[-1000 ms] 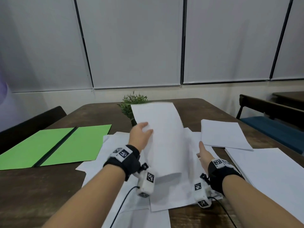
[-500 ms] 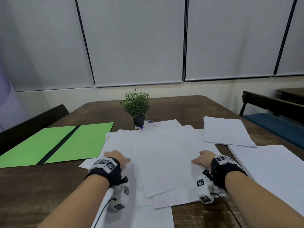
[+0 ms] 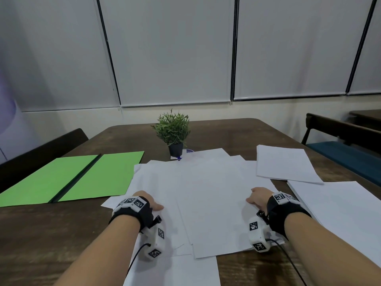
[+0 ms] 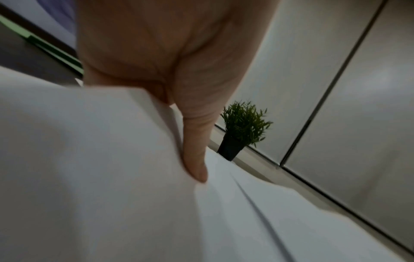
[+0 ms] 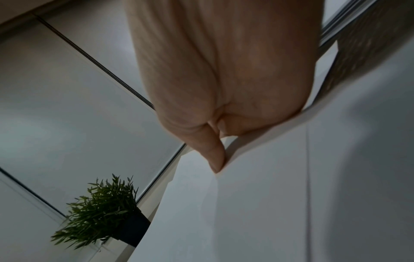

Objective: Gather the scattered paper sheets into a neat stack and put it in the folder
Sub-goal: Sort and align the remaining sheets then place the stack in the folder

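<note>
Two hands bracketed the central pile of paper sheets (image 3: 208, 195) on the table (image 3: 41, 234); the left hand (image 3: 147, 203) gripped the pile's left edge and the right hand (image 3: 257, 198) its right edge, each with the thumb on top and the fingers tucked beneath. The pile lay skewed, corners fanned out, so the step in hand was judged to be squaring; this would be done best by drawing both edges inward evenly and tapping the sheets level, without creasing the top sheet. Two further lots, the far-right sheets (image 3: 285, 165) and the near-right sheets (image 3: 346, 209), lay apart and were not yet gathered; the open green folder (image 3: 82, 176) lay to the left, just beside the pile. The head view alone showed folder, outliers and skew; the wrist views alone showed each thumb pressing the paper, and the potted plant (image 4: 241, 127) beyond.
</note>
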A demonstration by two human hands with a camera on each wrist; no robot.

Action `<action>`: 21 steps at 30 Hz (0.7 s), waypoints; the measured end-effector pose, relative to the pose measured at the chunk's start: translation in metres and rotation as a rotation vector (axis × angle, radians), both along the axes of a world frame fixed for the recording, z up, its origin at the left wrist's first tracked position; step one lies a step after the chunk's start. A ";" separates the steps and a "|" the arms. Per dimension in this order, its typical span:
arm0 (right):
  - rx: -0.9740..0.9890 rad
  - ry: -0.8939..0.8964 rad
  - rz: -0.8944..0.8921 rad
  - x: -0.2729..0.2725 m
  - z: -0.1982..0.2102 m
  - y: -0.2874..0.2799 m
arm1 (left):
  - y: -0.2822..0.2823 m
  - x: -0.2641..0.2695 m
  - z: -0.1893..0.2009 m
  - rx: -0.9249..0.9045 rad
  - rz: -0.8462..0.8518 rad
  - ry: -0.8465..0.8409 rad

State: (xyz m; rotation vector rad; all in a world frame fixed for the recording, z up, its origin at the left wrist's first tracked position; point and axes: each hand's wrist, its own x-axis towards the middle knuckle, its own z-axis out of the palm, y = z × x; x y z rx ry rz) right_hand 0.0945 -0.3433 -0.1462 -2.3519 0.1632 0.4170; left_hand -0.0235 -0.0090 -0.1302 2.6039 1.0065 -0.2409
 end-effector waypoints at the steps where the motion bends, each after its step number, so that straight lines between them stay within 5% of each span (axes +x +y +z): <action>1: 0.002 -0.035 -0.015 -0.003 0.004 0.001 | 0.004 0.004 -0.001 -0.028 0.009 -0.010; 8: 0.080 -0.020 -0.017 -0.007 0.005 0.003 | 0.009 0.006 0.007 0.022 -0.047 -0.170; 16: 0.254 0.047 -0.031 -0.012 0.003 -0.001 | 0.013 -0.004 0.072 0.163 -0.135 -0.645; 19: 0.230 -0.008 -0.065 -0.016 0.010 0.003 | 0.018 -0.007 0.109 0.254 -0.145 -0.822; 21: -0.025 -0.027 0.176 -0.023 0.013 0.005 | 0.020 -0.007 0.132 0.288 -0.137 -0.918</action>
